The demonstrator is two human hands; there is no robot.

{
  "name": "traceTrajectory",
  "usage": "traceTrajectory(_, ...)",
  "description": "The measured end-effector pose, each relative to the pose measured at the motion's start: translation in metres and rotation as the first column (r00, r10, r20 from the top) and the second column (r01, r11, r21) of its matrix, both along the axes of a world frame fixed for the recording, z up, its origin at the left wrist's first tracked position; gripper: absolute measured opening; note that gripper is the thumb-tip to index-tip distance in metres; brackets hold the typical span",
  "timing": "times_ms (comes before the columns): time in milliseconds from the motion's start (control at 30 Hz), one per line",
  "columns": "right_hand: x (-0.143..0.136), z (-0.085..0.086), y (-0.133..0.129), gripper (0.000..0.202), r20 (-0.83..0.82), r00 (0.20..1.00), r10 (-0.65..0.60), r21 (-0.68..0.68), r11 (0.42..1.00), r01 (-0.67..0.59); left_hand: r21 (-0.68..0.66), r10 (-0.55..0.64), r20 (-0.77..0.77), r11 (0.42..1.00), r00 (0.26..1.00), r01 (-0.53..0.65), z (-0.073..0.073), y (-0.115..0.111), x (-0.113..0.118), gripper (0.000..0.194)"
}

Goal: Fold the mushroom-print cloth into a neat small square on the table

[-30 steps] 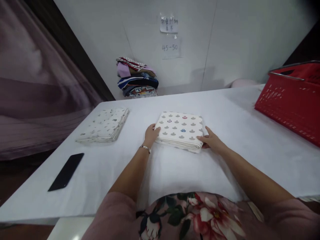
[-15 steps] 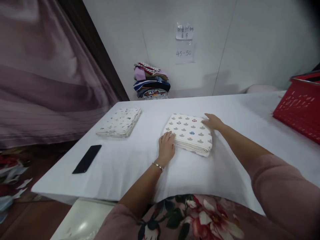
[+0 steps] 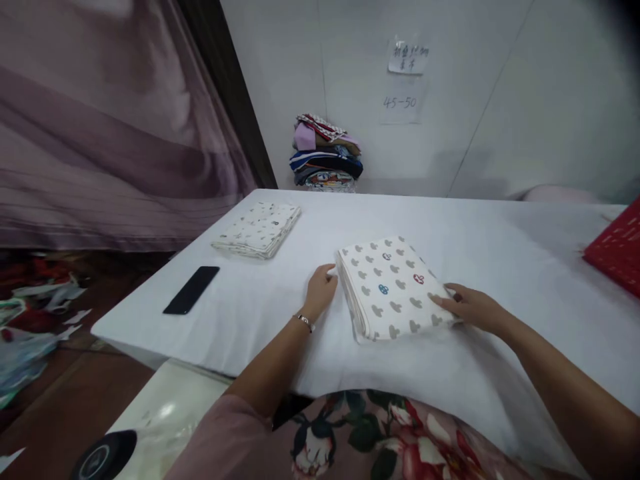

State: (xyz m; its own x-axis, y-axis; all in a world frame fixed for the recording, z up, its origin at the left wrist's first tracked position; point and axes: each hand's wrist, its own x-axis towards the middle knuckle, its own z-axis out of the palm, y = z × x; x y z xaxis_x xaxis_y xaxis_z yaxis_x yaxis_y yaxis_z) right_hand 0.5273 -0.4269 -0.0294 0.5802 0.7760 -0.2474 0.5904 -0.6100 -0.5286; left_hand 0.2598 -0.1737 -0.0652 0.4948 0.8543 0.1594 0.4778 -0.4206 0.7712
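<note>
A folded cream cloth (image 3: 395,287) with grey mushroom-like prints, plus a few red and blue ones, lies turned at an angle on the white table. At its right corner, my right hand (image 3: 467,307) is closed on the edge, thumb on top and the other fingers along the side. My left hand (image 3: 321,288), with a bracelet on the wrist, rests beside the cloth's left edge. Its thumb and forefinger are slightly apart, and the fingertips are at or just short of the layered fold. Farther left lies another folded white cloth (image 3: 260,229) with small prints.
A black phone-like slab (image 3: 192,291) lies on the table (image 3: 270,300) at left. Stacked folded fabrics (image 3: 327,157) stand against the wall behind. A red basket (image 3: 617,250) is at the right edge. Below left is a white surface (image 3: 165,403) with a dark round object (image 3: 105,453).
The mushroom-print cloth has been turned, so its layered fold now faces left. My right hand has moved nearer to me along its right side. The camera view has shifted left.
</note>
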Motion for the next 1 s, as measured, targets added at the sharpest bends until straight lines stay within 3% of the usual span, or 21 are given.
traceTrajectory(67,-0.013,0.009,-0.002,0.057,0.160,0.983,-0.092,0.108,0.991,0.076,-0.146,0.033,0.073,0.989,0.997,-0.022,0.000,-0.013,-0.006,0.027)
traceTrajectory(133,-0.031,0.020,0.007,0.044,0.182,0.978,-0.098,0.243,0.969,0.052,-0.270,0.041,0.136,0.963,0.990,-0.002,0.002,-0.028,-0.008,0.020)
traceTrajectory(233,-0.069,0.032,0.036,0.027,0.075,0.993,0.090,0.401,0.909,-0.112,-0.421,0.021,0.184,0.905,0.983,0.059,0.007,-0.047,-0.007,0.015)
traceTrajectory(300,-0.096,0.034,0.060,0.022,0.046,0.969,0.241,0.422,0.875,-0.238,-0.479,0.004,0.195,0.873,0.981,0.092,0.010,-0.055,-0.005,0.015)
traceTrajectory(400,-0.128,0.028,0.092,0.020,0.074,0.932,0.355,0.358,0.863,-0.357,-0.518,-0.009,0.201,0.848,0.979,0.115,0.013,-0.060,-0.002,0.016)
traceTrajectory(533,-0.146,0.015,0.115,0.020,0.203,0.924,0.325,0.171,0.917,-0.360,-0.501,-0.025,0.176,0.858,0.984,0.112,0.012,-0.058,-0.001,0.015)
traceTrajectory(800,-0.153,0.014,0.119,0.020,0.311,0.901,0.301,-0.040,0.952,-0.304,-0.473,-0.038,0.150,0.875,0.988,0.106,-0.003,-0.054,0.001,0.013)
traceTrajectory(1000,-0.154,0.013,0.118,0.021,0.326,0.890,0.318,0.016,0.940,-0.342,-0.475,-0.036,0.189,0.872,0.981,0.123,-0.006,-0.054,0.001,0.012)
